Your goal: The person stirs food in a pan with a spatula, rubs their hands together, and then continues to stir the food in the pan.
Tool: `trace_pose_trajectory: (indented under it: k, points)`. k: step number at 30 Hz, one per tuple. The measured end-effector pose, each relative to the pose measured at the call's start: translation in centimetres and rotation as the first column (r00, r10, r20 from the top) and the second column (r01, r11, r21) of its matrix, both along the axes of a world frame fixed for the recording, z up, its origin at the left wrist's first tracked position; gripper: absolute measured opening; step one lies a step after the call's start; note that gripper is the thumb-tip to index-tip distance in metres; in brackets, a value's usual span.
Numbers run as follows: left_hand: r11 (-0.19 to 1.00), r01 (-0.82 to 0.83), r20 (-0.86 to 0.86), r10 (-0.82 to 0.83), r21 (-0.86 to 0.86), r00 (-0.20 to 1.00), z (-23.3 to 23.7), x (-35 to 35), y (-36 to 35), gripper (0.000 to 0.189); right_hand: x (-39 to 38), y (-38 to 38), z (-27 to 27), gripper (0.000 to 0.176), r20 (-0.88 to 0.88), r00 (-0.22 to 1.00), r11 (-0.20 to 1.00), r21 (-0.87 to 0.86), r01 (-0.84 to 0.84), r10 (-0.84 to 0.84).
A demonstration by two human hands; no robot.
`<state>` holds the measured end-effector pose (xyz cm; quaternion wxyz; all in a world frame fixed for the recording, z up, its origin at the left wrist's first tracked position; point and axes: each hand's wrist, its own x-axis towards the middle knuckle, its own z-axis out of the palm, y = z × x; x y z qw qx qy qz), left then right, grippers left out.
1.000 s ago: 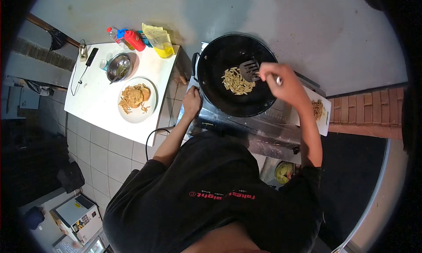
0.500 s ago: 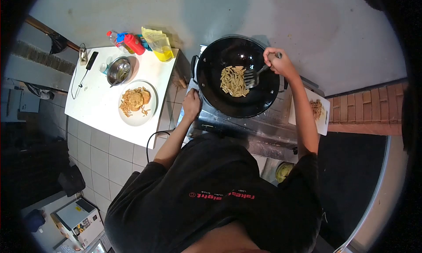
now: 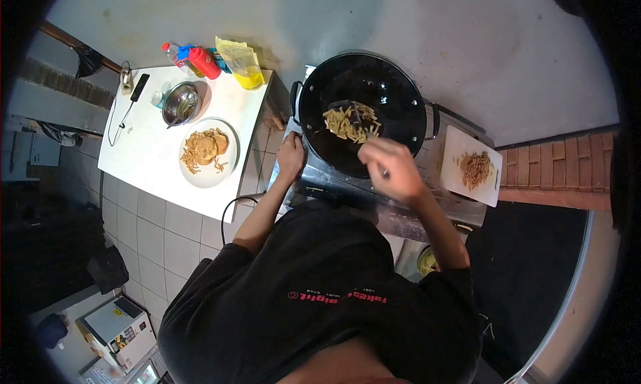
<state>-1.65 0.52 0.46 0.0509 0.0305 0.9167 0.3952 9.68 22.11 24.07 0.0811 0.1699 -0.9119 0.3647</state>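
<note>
A black wok stands on the steel stove, with short green-brown pieces of food in it. Closed round the handle of a spatula, my right hand is over the wok's near edge; the spatula's head is among the pieces and partly hidden by them. My left hand rests at the stove's left edge, just below the wok's left handle, with its fingers curled; whether it grips anything there is hidden.
To the left, a white table bears a plate of food, a metal bowl, a red bottle and a yellow pouch. Right of the wok lies a white cutting board with chopped brown pieces.
My right hand has swung down and left from the wok's right rim to its near edge, turning the spatula. The food has shifted slightly and spread. My left hand has stayed in place.
</note>
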Motion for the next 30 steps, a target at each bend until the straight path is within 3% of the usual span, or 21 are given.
trace_pose_trajectory:
  k: [3, 6, 9, 11, 15, 20, 23, 24, 26, 27, 29, 30]
  points:
    - [1.0, -0.003, -0.007, 0.003, -0.007, 1.0, 0.0, 0.0, 0.1, 0.029, 1.8, -1.4, 0.3, 0.021, -0.052, 0.996, 0.941, 0.334, -0.052, 0.074]
    - [1.0, -0.009, -0.014, 0.009, -0.002, 1.0, 0.3, 0.1, 0.0, 0.029, 2.6, -1.6, -0.2, 0.024, -0.101, 0.984, 0.89, 0.448, -0.085, 0.144]
    - [1.0, -0.011, -0.028, 0.011, 0.005, 1.0, 0.5, 0.3, 0.1, 0.029, 2.2, -0.6, 0.6, 0.023, -0.111, 0.991, 0.895, 0.446, -0.012, 0.069]
    - [1.0, -0.015, -0.043, 0.015, 0.002, 0.999, 0.4, 0.2, 0.2, 0.029, 0.8, 1.2, 1.1, 0.014, -0.126, 0.992, 0.976, 0.213, 0.052, -0.025]
    - [1.0, -0.009, -0.018, 0.009, -0.028, 1.0, -0.1, -0.1, 0.1, 0.029, -2.6, 4.4, 2.1, 0.003, -0.126, 0.96, 0.968, -0.064, 0.244, -0.251]
    - [0.999, -0.009, 0.007, 0.01, -0.039, 1.0, 0.3, 0.0, 0.1, 0.029, -6.7, 10.2, 1.2, 0.008, 0.173, 0.912, 0.911, -0.123, 0.393, -0.371]
    - [1.0, -0.013, -0.005, 0.013, -0.026, 1.0, 0.3, -0.1, 0.1, 0.03, -7.7, 10.6, 0.3, 0.011, 0.131, 0.902, 0.9, -0.096, 0.424, -0.411]
    - [0.999, -0.015, 0.005, 0.015, -0.028, 1.0, 0.3, -0.1, 0.1, 0.03, -8.1, 10.8, -0.2, 0.011, 0.13, 0.904, 0.902, -0.096, 0.421, -0.408]
    - [0.999, -0.015, 0.017, 0.015, -0.03, 1.0, 0.3, 0.0, 0.1, 0.03, -8.6, 11.4, -1.3, 0.013, 0.358, 0.905, 0.887, -0.307, 0.345, -0.228]
    - [0.999, -0.009, 0.028, 0.01, -0.034, 1.0, 0.2, 0.0, 0.1, 0.031, -8.5, 11.5, -2.1, 0.013, 0.359, 0.905, 0.887, -0.306, 0.346, -0.229]
    - [0.999, -0.005, 0.036, 0.006, -0.036, 0.999, 0.2, -0.1, 0.1, 0.031, -8.6, 11.5, -3.8, 0.013, 0.574, 0.819, 0.69, -0.596, 0.411, 0.008]
    - [1.0, -0.006, 0.03, 0.007, -0.026, 1.0, 0.1, -0.1, 0.1, 0.031, -8.1, 10.6, -4.3, 0.012, 0.564, 0.826, 0.653, -0.625, 0.429, -0.002]
